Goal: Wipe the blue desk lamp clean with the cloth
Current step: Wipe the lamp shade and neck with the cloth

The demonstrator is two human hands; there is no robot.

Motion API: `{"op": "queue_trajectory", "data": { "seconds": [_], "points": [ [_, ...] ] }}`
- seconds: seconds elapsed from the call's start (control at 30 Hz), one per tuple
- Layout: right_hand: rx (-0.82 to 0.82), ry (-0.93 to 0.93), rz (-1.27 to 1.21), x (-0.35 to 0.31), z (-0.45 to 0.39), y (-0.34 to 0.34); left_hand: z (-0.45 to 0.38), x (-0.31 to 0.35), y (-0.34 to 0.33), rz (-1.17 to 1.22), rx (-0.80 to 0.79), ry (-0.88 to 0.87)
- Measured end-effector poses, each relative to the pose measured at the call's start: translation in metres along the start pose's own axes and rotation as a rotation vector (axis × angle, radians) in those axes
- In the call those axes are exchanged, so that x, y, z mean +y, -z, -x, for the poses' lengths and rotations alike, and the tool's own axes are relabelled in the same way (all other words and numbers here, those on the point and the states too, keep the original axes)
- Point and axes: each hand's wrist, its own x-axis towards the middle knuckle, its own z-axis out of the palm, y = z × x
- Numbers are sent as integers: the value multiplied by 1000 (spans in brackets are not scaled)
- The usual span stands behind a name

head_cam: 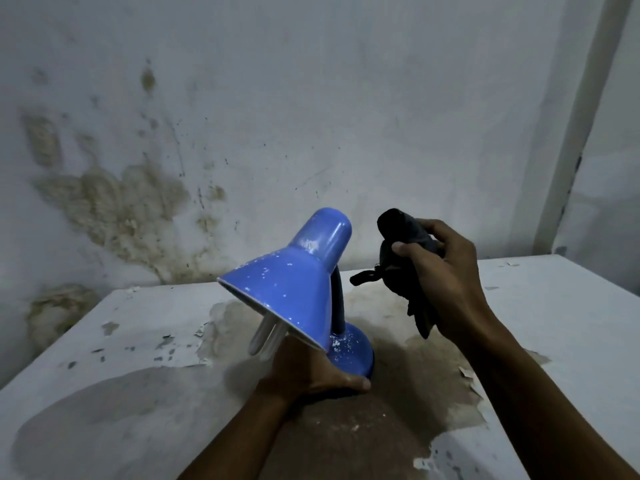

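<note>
The blue desk lamp (294, 289) is held tilted above the table (121, 393), its shade leaning to the left and its round base to the lower right. The left hand (311, 372) cups the lamp's base from underneath, with the thumb curled up against the base's near edge. A white bulb (266, 341) pokes out of the shade's open mouth, just above that hand. White specks dot the shade and the base. To the right of the lamp, apart from it, the right hand (440, 271) grips a bunched dark cloth (401, 251), fingers wrapped around it, with a loose end hanging below. Behind the lamp stands a stained wall (277, 98). The table's surface around the lamp is peeling and discoloured.
</note>
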Motion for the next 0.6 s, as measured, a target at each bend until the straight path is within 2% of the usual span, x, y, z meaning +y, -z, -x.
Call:
{"op": "queue_trajectory", "data": {
  "seconds": [0.07, 0.17, 0.23, 0.27, 0.33, 0.4, 0.47, 0.6],
  "points": [
    [4, 16, -17, -7, 5, -1, 12, -2, 17, 3, -47, -85],
    [-2, 58, -38, -18, 14, -2, 24, -17, 50, -97, -25, -8],
    [0, 120, -44, -25, 19, -2, 27, -30, 75, 9, 124, -31],
    [4, 162, -45, -29, 22, -3, 29, -36, 87, 118, 255, -75],
    [24, 270, -44, -36, 28, -7, 37, -36, 110, 412, 530, -88],
    [34, 391, -22, -44, 33, -13, 51, -19, 127, 700, 693, -127],
    [24, 503, 27, -49, 38, -19, 71, 8, 138, 843, 695, -195],
    [-85, 726, 200, -52, 45, -27, 104, 42, 134, 818, 445, -233]
  ]
}}
